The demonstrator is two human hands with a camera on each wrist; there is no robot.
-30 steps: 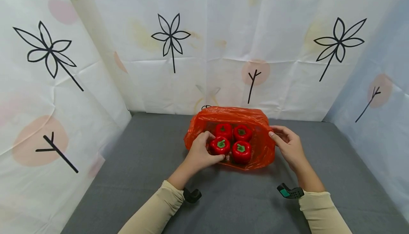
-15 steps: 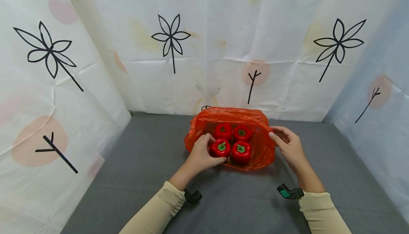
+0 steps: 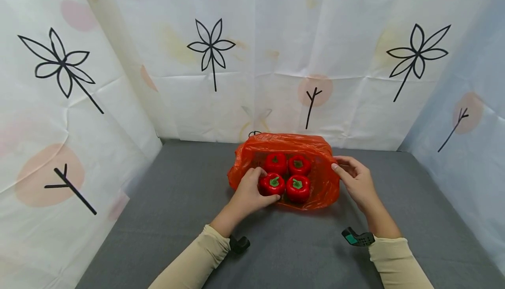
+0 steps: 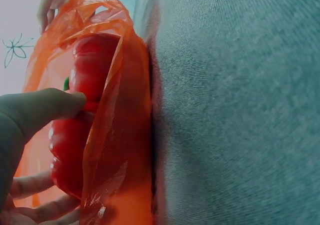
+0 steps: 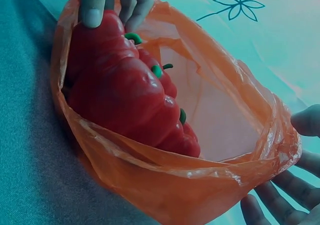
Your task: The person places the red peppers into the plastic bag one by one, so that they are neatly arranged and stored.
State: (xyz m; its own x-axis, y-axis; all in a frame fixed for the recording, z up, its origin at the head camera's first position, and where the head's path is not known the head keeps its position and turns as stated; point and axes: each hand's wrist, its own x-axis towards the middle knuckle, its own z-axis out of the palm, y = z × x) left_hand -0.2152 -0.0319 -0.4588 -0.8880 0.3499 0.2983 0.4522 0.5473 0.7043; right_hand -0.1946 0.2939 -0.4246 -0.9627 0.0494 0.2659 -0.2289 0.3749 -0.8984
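Observation:
A red-orange plastic bag (image 3: 284, 140) stands with its mouth spread wide on the table. Several red bell peppers with green stems sit inside it, grouped in two rows. My left hand (image 3: 249, 193) reaches into the bag and grips the front-left bell pepper (image 3: 271, 188), thumb at its near side and fingers behind it. Beside that one is the front-right bell pepper (image 3: 298, 192), with nothing holding it. With thumb and fingers my right hand (image 3: 358, 183) pinches the bag's right rim, seen also in the right wrist view, where the bag wall (image 5: 190, 187) curves toward that hand (image 5: 295, 190).
Grey cloth covers the table (image 3: 177, 192). White fabric (image 3: 252, 61) printed with flowers hangs behind it and along both sides. A thin black loop (image 3: 254, 133) shows at the back edge behind the bag. Each wrist wears a dark camera band (image 3: 358, 236).
My left hand and the front-left bell pepper have shifted slightly right and nearer, and its stem has tilted. My right hand stays at the bag's rim.

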